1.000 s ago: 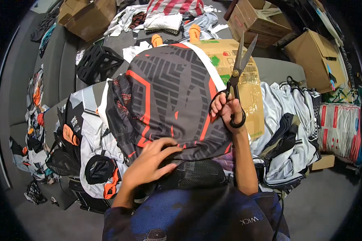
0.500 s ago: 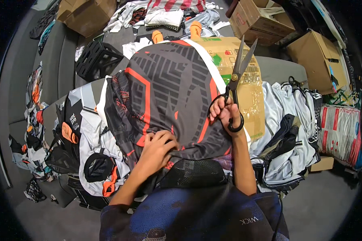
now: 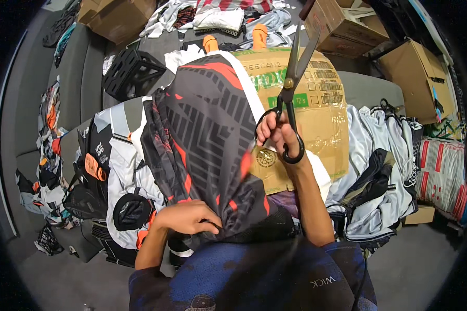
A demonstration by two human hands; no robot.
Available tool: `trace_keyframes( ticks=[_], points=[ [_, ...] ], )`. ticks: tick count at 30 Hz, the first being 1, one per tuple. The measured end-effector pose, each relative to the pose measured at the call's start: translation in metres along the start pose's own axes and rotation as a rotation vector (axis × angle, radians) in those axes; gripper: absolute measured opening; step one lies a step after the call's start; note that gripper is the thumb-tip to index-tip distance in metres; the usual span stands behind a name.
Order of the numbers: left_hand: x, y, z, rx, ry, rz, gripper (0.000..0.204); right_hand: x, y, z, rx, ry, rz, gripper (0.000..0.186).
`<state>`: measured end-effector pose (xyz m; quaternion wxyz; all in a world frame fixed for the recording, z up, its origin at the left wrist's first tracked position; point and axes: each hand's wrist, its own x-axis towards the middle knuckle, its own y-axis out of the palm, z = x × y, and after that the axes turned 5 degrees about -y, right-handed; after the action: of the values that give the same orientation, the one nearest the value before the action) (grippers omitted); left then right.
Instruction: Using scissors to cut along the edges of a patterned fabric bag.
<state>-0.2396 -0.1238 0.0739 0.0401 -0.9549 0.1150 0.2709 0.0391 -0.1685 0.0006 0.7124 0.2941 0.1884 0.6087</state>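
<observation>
Large black-handled scissors (image 3: 289,83) stand upright in my right hand (image 3: 281,136), with fingers and thumb through the handle loops and the blades parted, pointing away from me. A dark grey printed cloth (image 3: 207,114) with red-orange stripes and a white edge drapes over my lap. Its near edge is bunched under my left hand (image 3: 189,217), whose fingers are closed on it. Beneath the cloth lies a flattened cardboard sheet (image 3: 316,124), bare on the right side. The scissors are over this sheet, apart from the cloth.
White and grey garments (image 3: 373,171) are heaped at right, beside a plastic-wrapped bundle (image 3: 441,171). Cardboard boxes (image 3: 415,78) stand farther back. At left are a black plastic stool (image 3: 132,75), a white garment (image 3: 124,171) and a pile of scraps (image 3: 49,192).
My left hand has drawn the cloth toward me and to the left, uncovering more cardboard. My right hand has shifted slightly left and away with the scissors.
</observation>
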Motion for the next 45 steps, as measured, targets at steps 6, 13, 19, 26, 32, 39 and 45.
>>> trace_keyframes(
  ticks=[6, 13, 19, 26, 32, 39, 45],
  points=[
    [0.035, -0.082, -0.022, -0.036, 0.271, -0.302, 0.019, -0.028, -0.011, -0.005, 0.0, 0.063, -0.032, 0.042],
    [0.071, -0.11, -0.046, 0.524, -0.029, -0.562, 0.02, -0.056, -0.016, 0.013, 0.02, 0.024, -0.16, 0.04],
    [0.081, -0.054, -0.028, 0.41, 0.01, -0.487, 0.025, -0.105, 0.02, 0.063, -0.198, 0.305, -0.126, 0.03],
    [0.124, -0.007, -0.005, 0.85, 0.298, -0.786, 0.048, -0.15, 0.02, 0.099, -0.503, 0.739, -0.059, 0.027],
    [0.152, 0.008, 0.001, 0.825, 0.233, -0.581, 0.069, -0.161, 0.028, 0.125, -0.595, 0.844, -0.023, 0.036],
    [0.158, 0.012, -0.001, 0.789, 0.332, -0.671, 0.081, -0.156, 0.038, 0.12, -0.843, 0.908, 0.009, 0.032],
    [0.161, 0.014, 0.005, 0.801, 0.355, -0.691, 0.086, -0.145, 0.047, 0.121, -0.9, 0.958, -0.039, 0.032]
  ],
)
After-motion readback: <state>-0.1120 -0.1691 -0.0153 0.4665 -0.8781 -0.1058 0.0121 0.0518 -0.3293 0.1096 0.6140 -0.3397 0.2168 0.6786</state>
